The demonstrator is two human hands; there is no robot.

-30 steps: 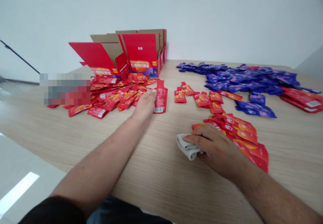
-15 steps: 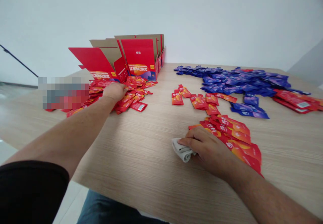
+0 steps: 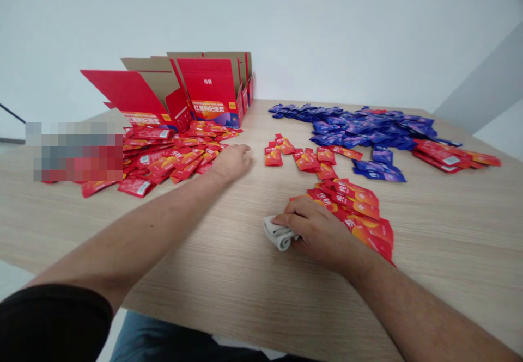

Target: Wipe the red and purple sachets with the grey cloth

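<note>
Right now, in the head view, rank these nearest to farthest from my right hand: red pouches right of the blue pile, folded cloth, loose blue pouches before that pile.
1. Folded cloth: held in your right hand.
2. Loose blue pouches: beyond the hand, to its right.
3. Red pouches: farther right.

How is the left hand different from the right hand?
The right hand grips a folded white cloth; nothing shows in the left hand. The left hand is farther across the table, by heaped red packets; the right hand is closer, by overlapping red packets. Both are bare.
</note>
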